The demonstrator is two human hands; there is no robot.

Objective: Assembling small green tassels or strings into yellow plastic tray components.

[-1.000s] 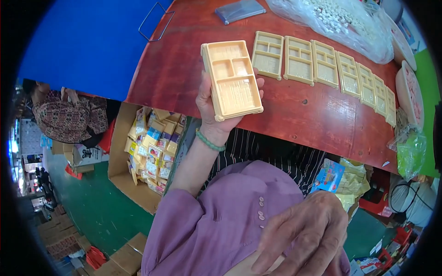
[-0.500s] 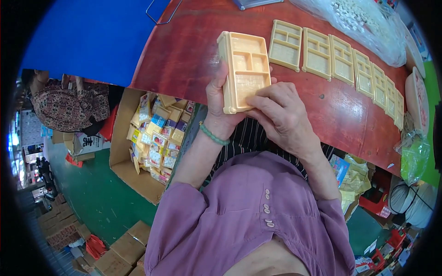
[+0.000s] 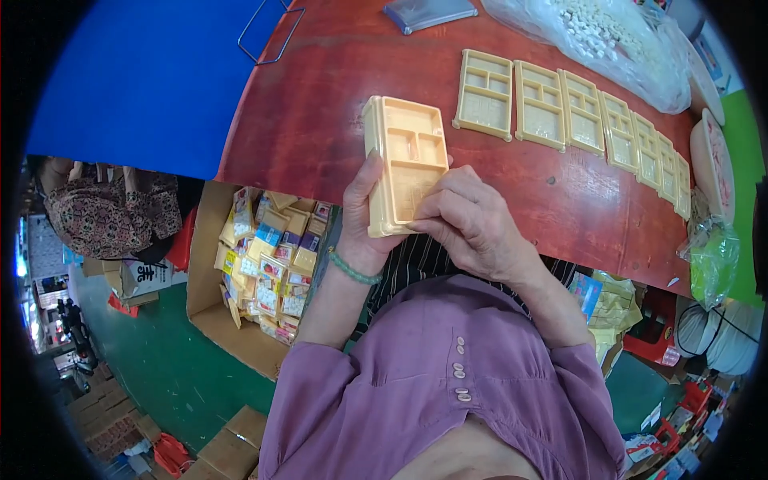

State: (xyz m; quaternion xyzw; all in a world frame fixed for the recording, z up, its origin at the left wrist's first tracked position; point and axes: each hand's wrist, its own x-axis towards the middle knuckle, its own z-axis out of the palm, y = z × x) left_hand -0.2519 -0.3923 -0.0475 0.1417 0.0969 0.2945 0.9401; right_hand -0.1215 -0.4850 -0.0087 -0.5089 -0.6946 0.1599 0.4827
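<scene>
Upright before me is a cream plastic compartment tray, thick at its left side, apparently several nested together. My left hand, with a green bead bracelet at the wrist, wraps round its left side and lower back. At its lower right corner, the fingers of my right hand are bent and pinch the rim; the fingertips are partly hidden. Beyond my hands, a row of similar cream trays lies on the red table, running off to the right. Their compartments look bare.
A clear bag of small white pieces lies at the far right, with a blue-grey plastic lid or case at the back. Left below the table stands a cardboard box of packed trays. Another person sits at the left.
The whole view has shifted slightly, so my hands and the held tray sit lower and further left in the picture. My right fingers stay at the tray's lower corner, moved a little.
</scene>
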